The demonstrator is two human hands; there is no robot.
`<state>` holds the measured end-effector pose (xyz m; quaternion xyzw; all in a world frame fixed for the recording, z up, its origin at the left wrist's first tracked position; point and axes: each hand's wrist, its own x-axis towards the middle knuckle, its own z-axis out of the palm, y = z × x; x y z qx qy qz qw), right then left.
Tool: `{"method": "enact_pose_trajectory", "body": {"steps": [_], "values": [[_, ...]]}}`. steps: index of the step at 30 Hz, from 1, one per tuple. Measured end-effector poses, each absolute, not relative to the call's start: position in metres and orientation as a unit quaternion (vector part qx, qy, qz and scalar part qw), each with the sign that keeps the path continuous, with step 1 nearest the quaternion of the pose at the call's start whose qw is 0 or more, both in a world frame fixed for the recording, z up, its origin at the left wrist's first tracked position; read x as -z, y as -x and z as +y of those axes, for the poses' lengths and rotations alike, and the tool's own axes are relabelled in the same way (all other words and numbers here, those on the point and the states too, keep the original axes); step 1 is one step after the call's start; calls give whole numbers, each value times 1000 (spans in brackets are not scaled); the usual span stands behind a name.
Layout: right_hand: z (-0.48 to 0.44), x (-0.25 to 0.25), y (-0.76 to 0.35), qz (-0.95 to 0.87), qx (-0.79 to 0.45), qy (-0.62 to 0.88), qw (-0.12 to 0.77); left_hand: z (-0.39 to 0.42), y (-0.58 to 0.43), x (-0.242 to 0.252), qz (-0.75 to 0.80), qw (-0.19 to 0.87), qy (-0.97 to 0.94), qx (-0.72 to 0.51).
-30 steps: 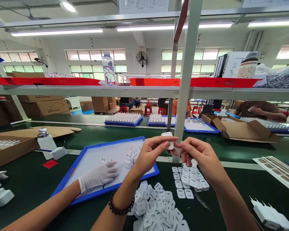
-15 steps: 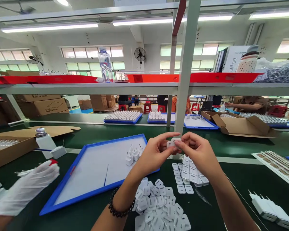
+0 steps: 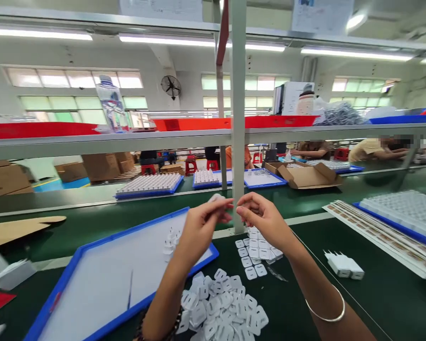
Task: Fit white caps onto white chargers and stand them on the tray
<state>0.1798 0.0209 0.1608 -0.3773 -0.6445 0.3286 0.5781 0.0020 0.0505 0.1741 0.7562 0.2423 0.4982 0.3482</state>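
Note:
In the head view my left hand [image 3: 206, 222] is closed on a small white plastic piece [image 3: 216, 197], which shows partly above the index finger. My right hand [image 3: 261, 214] hovers just right of it, thumb and fingertips pinched together. Whatever the right fingertips hold, if anything, is too small to tell. Below both hands lies a loose heap of white square plates [image 3: 223, 308] with dark print. Under the right hand, more white square plates [image 3: 259, 248] lie in rows, some stacked. Left of my left forearm, a blue-rimmed white tray [image 3: 102, 284] carries several small white pieces [image 3: 171, 241].
A metal post [image 3: 238, 118] rises behind my hands and supports a shelf [image 3: 163, 139]. White plug adapters [image 3: 344, 265] lie at right, near flat cardboard strips [image 3: 379, 237] and a filled blue tray [image 3: 404, 215]. Co-workers sit across the line.
My hands have moved apart, the white piece staying in the left. The view has turned right, and the neighbour's white-gloved hand has mostly left the picture at left.

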Motion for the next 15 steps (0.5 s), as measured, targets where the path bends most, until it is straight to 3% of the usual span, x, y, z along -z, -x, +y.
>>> {"method": "enact_pose_trajectory", "body": {"steps": [3, 7, 11, 15], "values": [[10, -153, -205, -643, -219, 474, 561, 58, 12, -182, 276, 345, -722, -533], [-8, -99, -258, -481, -34, 775, 408, 61, 26, -190, 302, 337, -698, -555], [-32, -35, -309, -311, -6, 890, 334, 57, 27, -192, 329, 304, -713, -539], [-45, -6, -333, -287, -35, 912, 290, 58, 18, -185, 311, 270, -750, -518]]}}
